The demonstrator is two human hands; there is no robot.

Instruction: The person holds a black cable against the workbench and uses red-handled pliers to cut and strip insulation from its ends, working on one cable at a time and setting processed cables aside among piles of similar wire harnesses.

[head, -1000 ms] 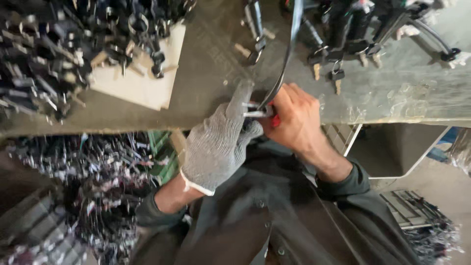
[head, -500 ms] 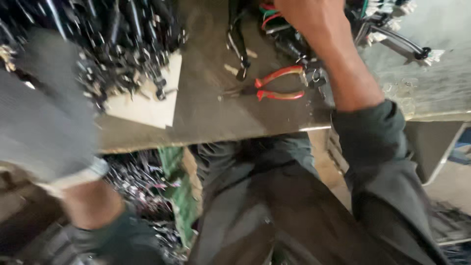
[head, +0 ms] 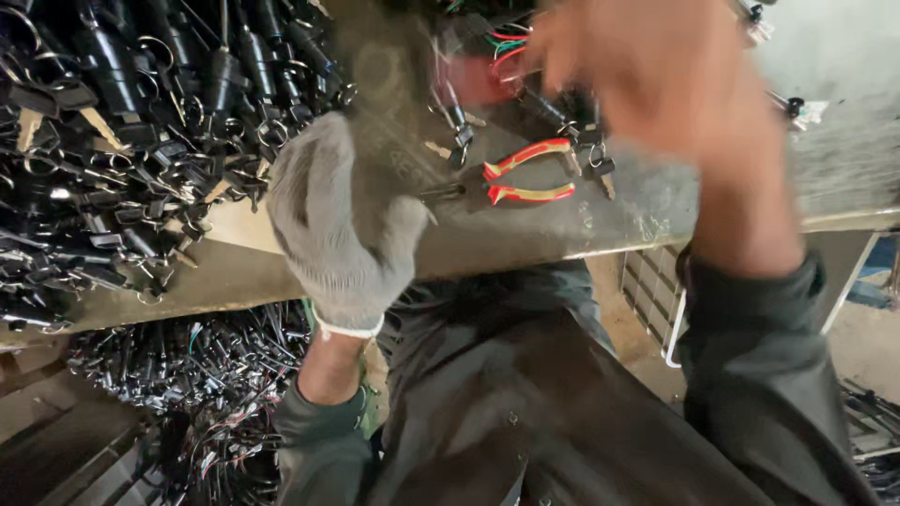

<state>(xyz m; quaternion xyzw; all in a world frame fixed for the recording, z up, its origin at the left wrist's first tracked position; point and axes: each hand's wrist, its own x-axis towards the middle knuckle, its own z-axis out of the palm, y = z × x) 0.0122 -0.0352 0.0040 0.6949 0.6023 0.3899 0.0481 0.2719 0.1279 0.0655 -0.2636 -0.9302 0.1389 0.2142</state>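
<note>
nearest the camera, below the table (head: 525,245) edge, one dark jacket covers the person's torso, with a heap of metal parts (head: 187,375) on the floor to the left. above it, the left hand (head: 342,234), in one grey knit glove, hovers over the table's front edge, its fingers (head: 319,159) loosely spread and gripping nothing. just beyond the glove lies one pair of pliers (head: 527,173) with red-and-yellow handles, flat on the table and touched by neither hand. the right hand (head: 647,70), bare and badly blurred, hangs above the table past the pliers; whether its fingers are clenched or released i cannot tell. farther left, a large pile of black key locks (head: 131,122) with rings and keys covers the table, too many to count. at the far edge, a smaller cluster with coloured wires (head: 502,47) sits behind the pliers.
</note>
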